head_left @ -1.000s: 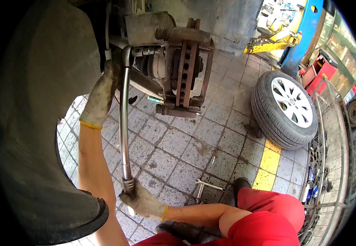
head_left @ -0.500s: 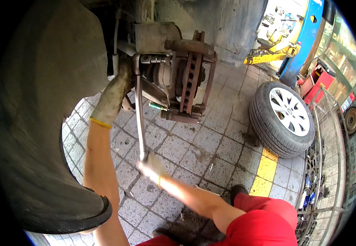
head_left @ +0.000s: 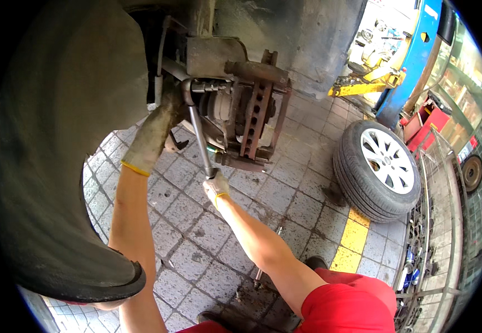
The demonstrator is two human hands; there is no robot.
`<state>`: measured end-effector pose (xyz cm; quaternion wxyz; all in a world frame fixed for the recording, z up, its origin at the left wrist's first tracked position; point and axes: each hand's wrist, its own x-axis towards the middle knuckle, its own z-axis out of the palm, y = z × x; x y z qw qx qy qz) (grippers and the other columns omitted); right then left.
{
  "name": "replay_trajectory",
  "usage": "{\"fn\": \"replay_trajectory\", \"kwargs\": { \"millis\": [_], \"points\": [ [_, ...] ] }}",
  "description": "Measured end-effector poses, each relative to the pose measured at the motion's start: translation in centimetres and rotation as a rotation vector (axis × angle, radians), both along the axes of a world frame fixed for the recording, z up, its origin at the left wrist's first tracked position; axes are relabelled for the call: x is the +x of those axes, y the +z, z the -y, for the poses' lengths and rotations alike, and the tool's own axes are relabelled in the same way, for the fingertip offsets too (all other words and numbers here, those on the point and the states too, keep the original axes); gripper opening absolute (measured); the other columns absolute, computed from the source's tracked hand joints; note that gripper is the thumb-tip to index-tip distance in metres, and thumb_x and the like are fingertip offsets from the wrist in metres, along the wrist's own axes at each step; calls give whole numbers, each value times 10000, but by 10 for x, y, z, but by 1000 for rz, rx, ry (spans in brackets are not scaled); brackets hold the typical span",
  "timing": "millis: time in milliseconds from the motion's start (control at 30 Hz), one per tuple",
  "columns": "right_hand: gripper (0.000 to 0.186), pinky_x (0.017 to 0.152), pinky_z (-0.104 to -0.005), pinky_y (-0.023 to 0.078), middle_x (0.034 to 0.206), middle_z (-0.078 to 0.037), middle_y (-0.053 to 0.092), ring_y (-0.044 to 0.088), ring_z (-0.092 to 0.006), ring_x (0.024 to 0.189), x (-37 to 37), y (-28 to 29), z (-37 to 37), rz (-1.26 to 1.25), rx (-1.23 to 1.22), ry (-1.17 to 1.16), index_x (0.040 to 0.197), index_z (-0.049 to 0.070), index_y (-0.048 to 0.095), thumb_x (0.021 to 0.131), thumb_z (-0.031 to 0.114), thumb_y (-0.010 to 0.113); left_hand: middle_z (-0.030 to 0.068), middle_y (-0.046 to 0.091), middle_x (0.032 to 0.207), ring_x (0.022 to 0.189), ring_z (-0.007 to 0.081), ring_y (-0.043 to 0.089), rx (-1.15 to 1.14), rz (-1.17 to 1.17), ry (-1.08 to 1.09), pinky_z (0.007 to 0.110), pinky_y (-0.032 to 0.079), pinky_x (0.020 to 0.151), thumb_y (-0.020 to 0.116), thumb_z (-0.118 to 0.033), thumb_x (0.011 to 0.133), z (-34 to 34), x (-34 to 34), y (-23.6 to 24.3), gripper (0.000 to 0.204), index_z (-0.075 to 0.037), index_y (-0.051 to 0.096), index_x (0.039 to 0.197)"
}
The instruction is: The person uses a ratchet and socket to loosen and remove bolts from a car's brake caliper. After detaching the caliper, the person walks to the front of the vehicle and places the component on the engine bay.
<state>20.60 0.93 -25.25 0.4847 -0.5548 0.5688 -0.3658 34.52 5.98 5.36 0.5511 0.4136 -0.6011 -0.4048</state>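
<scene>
My left hand, in a dirty white glove, reaches up beside the head of a long steel ratchet wrench; its fingertips are hidden in shadow. A socket extension runs from the wrench head into the brake assembly, with its rusty disc seen edge-on. My gloved right hand is wrapped round the lower end of the wrench handle, below and left of the brake. A dark wheel-arch liner curves close along my left arm.
An alloy wheel lies at right, near a yellow floor stripe. Beyond are a blue lift post with yellow arm, a red cabinet and wire racking. Loose tools lie on the tiled floor.
My right hand has swung the wrench handle forward and to the right, toward the brake, so the handle now slants. My left hand stays beside the wrench head. The view has shifted slightly.
</scene>
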Motion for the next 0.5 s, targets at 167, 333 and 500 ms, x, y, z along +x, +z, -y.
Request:
{"fn": "replay_trajectory", "kwargs": {
  "millis": [167, 333, 500],
  "points": [
    [459, 416, -273, 483, 851, -67, 635, 573, -122, 570, 23, 122, -218, 189, 326, 533, 1394, 3, 439, 1013, 189, 615, 93, 599, 1415, 1299, 223, 572, 13, 15, 98, 396, 456, 1146, 519, -600, 1059, -24, 38, 5, 726, -67, 472, 1550],
    [596, 741, -359, 597, 1088, -197, 697, 689, -251, 813, 5, 143, -254, 64, 264, 685, 1423, 53, 450, 967, 348, 697, 90, 601, 1411, 1294, 221, 576, 27, -13, 41, 399, 461, 1143, 523, -594, 1060, -6, 27, -6, 717, -68, 476, 1546],
    [320, 549, -269, 567, 907, -106, 631, 585, -145, 665, 19, 69, -94, 377, 316, 433, 1252, 4, 514, 960, 3, 645, 87, 604, 1408, 1289, 219, 579, 22, 1, 77, 402, 466, 1139, 527, -587, 1062, -20, 30, 4, 707, -69, 481, 1542]
  ]
}}
